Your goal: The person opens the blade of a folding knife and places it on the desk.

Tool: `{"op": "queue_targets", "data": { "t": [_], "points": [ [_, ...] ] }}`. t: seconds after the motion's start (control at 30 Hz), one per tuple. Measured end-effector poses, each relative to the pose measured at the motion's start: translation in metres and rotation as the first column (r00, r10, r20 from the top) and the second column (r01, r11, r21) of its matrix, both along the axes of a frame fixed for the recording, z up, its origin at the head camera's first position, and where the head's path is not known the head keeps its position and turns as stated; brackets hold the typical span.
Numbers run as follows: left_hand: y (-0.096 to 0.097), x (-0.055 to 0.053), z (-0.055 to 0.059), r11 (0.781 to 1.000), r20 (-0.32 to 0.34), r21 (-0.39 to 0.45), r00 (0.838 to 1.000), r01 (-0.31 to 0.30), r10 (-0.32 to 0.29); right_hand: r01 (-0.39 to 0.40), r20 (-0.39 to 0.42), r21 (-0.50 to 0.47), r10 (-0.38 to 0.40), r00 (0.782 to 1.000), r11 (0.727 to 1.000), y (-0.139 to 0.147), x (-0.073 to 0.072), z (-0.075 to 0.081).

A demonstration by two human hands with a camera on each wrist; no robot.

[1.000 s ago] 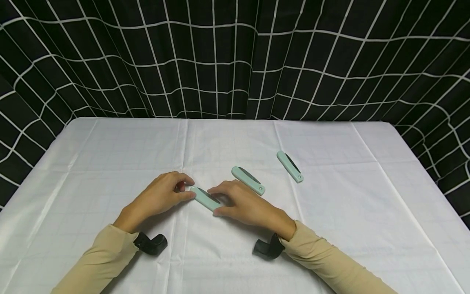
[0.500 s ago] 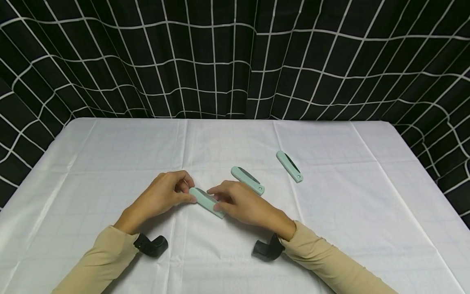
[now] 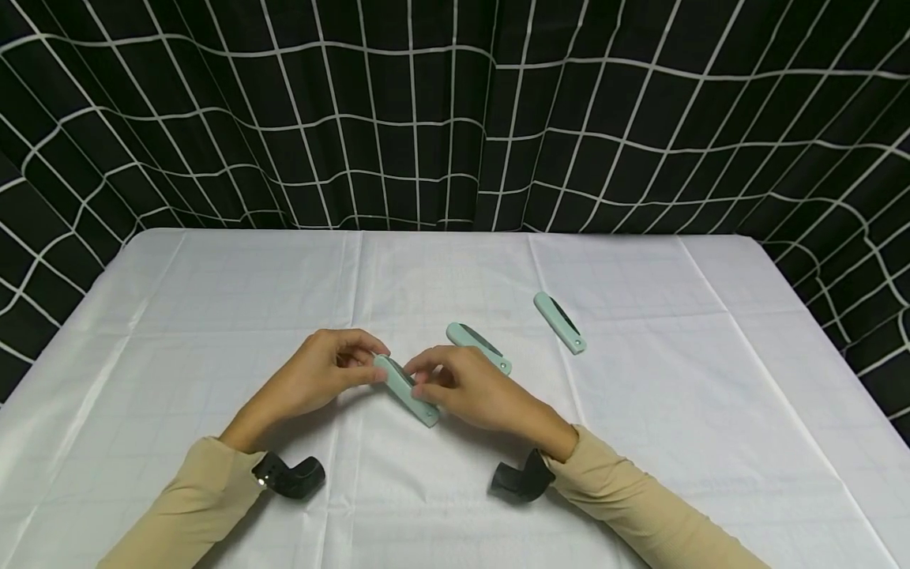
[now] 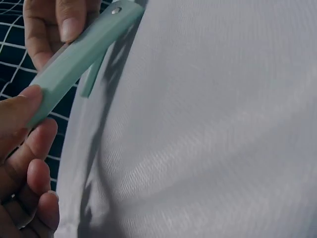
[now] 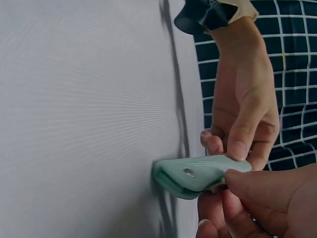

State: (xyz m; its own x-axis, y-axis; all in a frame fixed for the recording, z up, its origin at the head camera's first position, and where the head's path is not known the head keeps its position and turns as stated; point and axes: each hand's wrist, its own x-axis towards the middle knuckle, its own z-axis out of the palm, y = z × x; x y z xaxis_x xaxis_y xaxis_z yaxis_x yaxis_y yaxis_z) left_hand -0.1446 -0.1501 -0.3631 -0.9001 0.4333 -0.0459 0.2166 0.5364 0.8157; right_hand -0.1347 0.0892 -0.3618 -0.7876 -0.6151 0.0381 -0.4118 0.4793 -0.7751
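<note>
Black curtain (image 3: 465, 91) ruled with a white grid hangs behind a tabletop (image 3: 213, 300) laid with creased white cloth, as I view it remotely from the head camera. Before me, at the near middle of the tabletop, a mint-green folding knife (image 3: 402, 393) slants between the two hands, its grey blade folded into the handle. With the left hand (image 3: 327, 375) I have its rounded end pinched between thumb and index finger; the left wrist view shows the other fingers loosely bent. With the right hand (image 3: 472, 387) I pinch the same knife farther along, thumb against fingers, leaving the rivet (image 5: 189, 172) exposed. Whether the riveted end touches the cloth I cannot tell. Just beyond the right hand lies a second folding knife (image 3: 475, 341); a third folding knife (image 3: 559, 322) lies farther back and to the right, apart from it, both with blades folded. Beige sleeves (image 3: 192, 494) cover the forearms, and a black mount (image 3: 293, 476) sits at each wrist.
</note>
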Motion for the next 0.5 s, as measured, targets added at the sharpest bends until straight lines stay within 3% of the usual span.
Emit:
{"op": "queue_targets", "data": {
  "t": [0.23,0.5],
  "points": [
    [0.0032,0.0040,0.0056,0.999,0.020,0.039,1.000,0.012,-0.012,0.038,0.061,-0.040,-0.036,0.997,0.998,-0.0007,0.0022,0.0070],
    [0.0082,0.0086,0.0102,0.998,0.022,0.051,0.999,0.024,-0.025,0.052,0.050,-0.063,-0.049,0.998,0.997,-0.0009,0.0032,0.0110]
  ]
}}
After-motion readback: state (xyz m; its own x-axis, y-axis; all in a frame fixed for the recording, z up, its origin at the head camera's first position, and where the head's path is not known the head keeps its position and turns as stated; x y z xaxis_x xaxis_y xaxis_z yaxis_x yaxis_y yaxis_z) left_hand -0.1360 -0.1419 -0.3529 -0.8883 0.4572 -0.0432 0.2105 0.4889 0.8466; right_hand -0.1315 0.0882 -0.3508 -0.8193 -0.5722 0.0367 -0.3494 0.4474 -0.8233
